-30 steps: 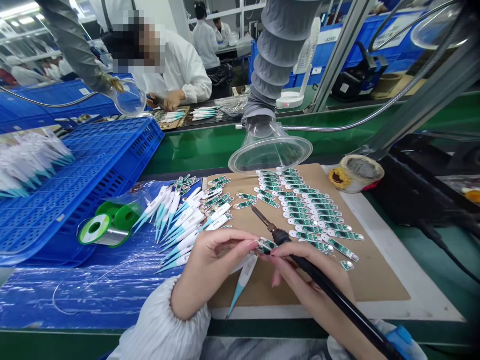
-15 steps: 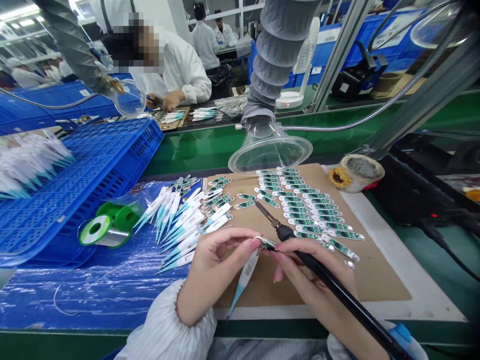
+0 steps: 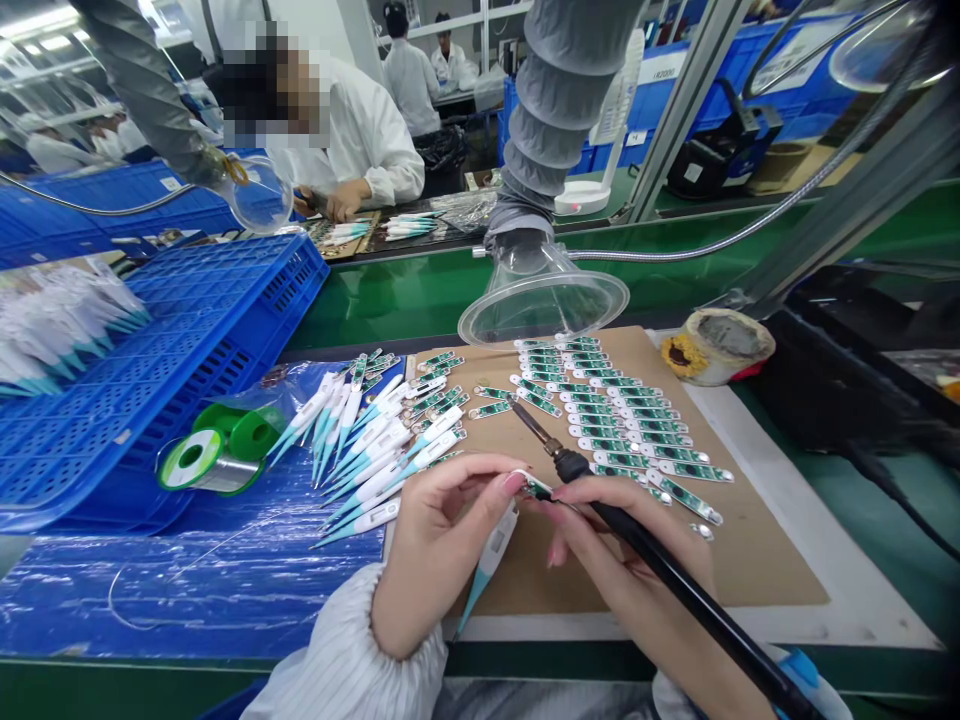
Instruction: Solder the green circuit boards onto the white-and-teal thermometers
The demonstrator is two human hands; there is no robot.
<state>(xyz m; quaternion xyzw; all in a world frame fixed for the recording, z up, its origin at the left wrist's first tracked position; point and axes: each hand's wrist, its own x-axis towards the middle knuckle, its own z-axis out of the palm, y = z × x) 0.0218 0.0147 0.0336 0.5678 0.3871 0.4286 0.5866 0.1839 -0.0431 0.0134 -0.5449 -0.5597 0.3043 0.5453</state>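
Observation:
My left hand (image 3: 439, 535) pinches one end of a small green circuit board (image 3: 537, 489) between thumb and forefinger. At the board's other end are the fingertips of my right hand (image 3: 645, 570), which also grips a black soldering iron (image 3: 630, 525). The iron's bare tip points up and left, away from the held board. Below my left fingertips a white and light-blue digital thermometer (image 3: 491, 550) slants downward; whether it is joined to the board is hidden. Rows of circuit boards in white holders (image 3: 600, 420) lie on the brown board (image 3: 750, 560) beyond my hands.
Loose thermometers (image 3: 375, 455) lie left of my hands, with a solder spool (image 3: 199, 460) beside them. A blue crate (image 3: 225, 270) stands farther left. A clear fume hood (image 3: 544, 305) hangs over the work. A round pot (image 3: 716, 345) sits back right. Across the bench sits a co-worker (image 3: 352, 130).
My left wrist and sleeve have shifted slightly to the right. Both hands keep their hold on the board, and the soldering iron stays at nearly the same angle.

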